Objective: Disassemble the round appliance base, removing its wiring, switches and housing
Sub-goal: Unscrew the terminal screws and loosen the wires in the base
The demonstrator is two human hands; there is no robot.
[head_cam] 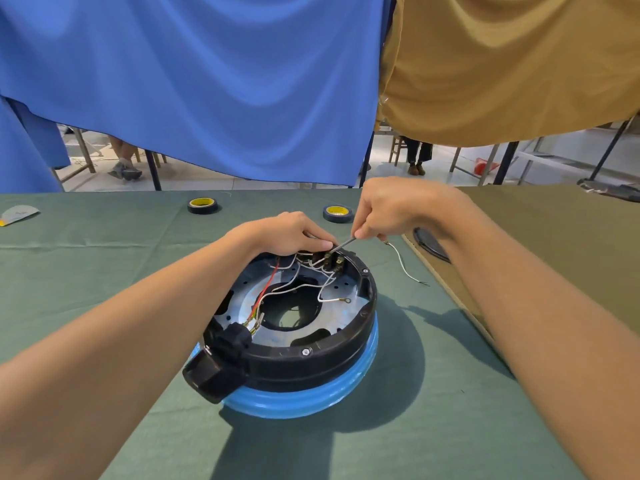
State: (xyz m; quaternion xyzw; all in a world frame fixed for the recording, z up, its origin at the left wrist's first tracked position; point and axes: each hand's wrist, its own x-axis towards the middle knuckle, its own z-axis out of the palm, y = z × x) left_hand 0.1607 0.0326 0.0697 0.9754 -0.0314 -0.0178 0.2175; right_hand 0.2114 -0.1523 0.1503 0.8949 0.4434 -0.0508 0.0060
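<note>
The base (294, 344) was set mid-table, cloth (104, 271) showing all round, cardboard (554, 237) near its right. Wires (323, 268) at its far rim were pinched by the left hand (291, 233); a tool (344, 243) was gripped in the right hand (391, 209)

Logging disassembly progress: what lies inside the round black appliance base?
Inside the round black appliance base: a silver metal plate with a central hole, white wires, one red wire, and black switches at the far rim. The left hand covers part of the switch area.
</note>
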